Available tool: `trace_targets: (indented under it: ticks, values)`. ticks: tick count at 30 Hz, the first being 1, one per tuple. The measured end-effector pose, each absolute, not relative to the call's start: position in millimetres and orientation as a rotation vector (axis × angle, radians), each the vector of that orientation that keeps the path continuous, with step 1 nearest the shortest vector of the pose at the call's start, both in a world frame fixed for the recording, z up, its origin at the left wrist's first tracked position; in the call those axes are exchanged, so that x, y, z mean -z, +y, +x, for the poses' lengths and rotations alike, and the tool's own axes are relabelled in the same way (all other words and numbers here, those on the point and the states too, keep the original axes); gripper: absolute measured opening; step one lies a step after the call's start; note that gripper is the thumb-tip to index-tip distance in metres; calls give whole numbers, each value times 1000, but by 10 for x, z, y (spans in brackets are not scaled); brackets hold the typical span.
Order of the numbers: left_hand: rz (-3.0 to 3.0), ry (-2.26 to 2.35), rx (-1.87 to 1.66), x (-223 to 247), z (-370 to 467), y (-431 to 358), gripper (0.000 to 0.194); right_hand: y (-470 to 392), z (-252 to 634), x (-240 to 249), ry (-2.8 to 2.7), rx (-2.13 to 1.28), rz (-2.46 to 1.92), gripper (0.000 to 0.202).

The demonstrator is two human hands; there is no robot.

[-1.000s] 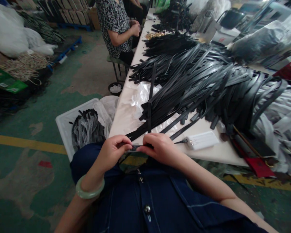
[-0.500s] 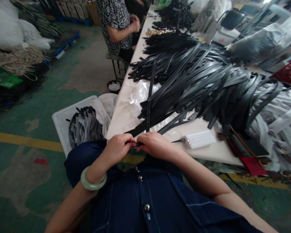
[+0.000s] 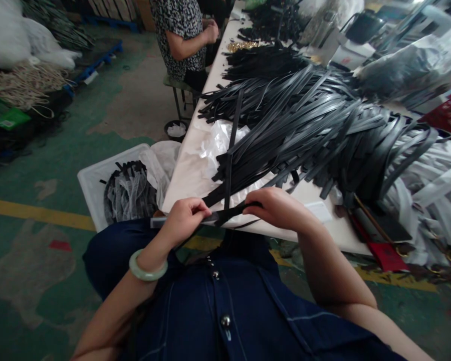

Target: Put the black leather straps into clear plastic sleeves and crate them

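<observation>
A black strap [image 3: 231, 214] stretches between my two hands over the table's near edge. My left hand [image 3: 186, 220], with a pale green bangle on its wrist, pinches the strap's left end. A greyish, film-like end [image 3: 158, 222] sticks out to the left of that hand. My right hand [image 3: 274, 206] is closed around the strap's other end, fingertips curled under and partly hidden. Just beyond, a large pile of black straps [image 3: 296, 120] covers the table, one strap [image 3: 232, 150] lying across crumpled clear plastic [image 3: 220, 143] towards my hands.
A white box-shaped device [image 3: 319, 211] lies partly behind my right wrist. Left of the table stands a white bin [image 3: 93, 175] holding wrapped black straps. White-wrapped straps [image 3: 432, 175] hang at the right. Another person [image 3: 180, 40] sits at the table's far left side.
My right hand has moved right and slightly up, away from my left hand, drawing the strap out between them. My left hand has shifted slightly left and up.
</observation>
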State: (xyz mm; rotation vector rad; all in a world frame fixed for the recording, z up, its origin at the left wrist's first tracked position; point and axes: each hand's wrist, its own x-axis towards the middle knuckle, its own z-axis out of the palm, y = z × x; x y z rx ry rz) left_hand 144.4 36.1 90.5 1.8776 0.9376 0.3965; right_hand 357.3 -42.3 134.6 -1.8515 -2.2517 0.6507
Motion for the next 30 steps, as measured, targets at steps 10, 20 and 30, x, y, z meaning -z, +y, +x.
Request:
trace_targets:
  ticks: [10, 20, 30]
  values:
    - [1846, 921, -392, -855, 1626, 373, 12, -467, 3679, -1316, -2240, -583, -1961, 17]
    - [1840, 929, -366, -790, 1658, 302, 14, -467, 3572, -1164, -2286, -529, -1985, 25]
    - [1496, 1022, -569, -853, 1572, 364, 16, -847, 3453, -931, -1144, -745, -1693, 52]
